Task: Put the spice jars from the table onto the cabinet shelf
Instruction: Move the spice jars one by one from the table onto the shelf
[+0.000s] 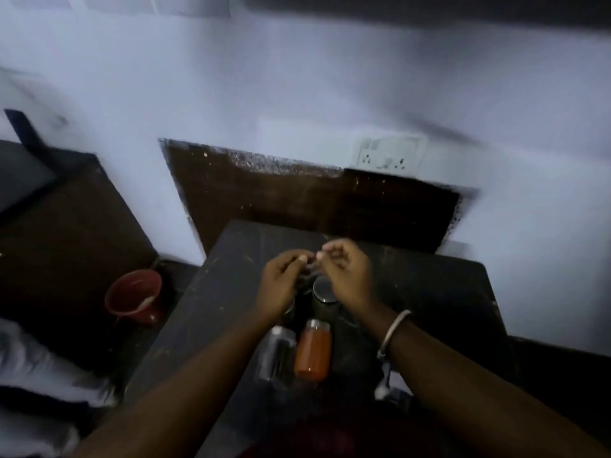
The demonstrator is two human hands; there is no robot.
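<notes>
Several spice jars stand close together on a small dark table (429,292). The nearest are an orange-filled jar (313,350) and a dark-filled jar (276,353) to its left. Behind them a jar with a shiny metal lid (323,290) shows between my hands; another sits mostly hidden under my left wrist. My left hand (281,285) and my right hand (347,276) hover above the back jars, fingertips nearly touching, fingers curled. Neither hand grips a jar. The frame is blurred. No cabinet shelf is visible.
A red bucket (134,297) stands on the floor left of the table. A dark brown panel (297,200) lines the pale wall behind, with a white socket plate (390,157) above it. Dark furniture (49,209) stands far left. A bangle circles my right wrist.
</notes>
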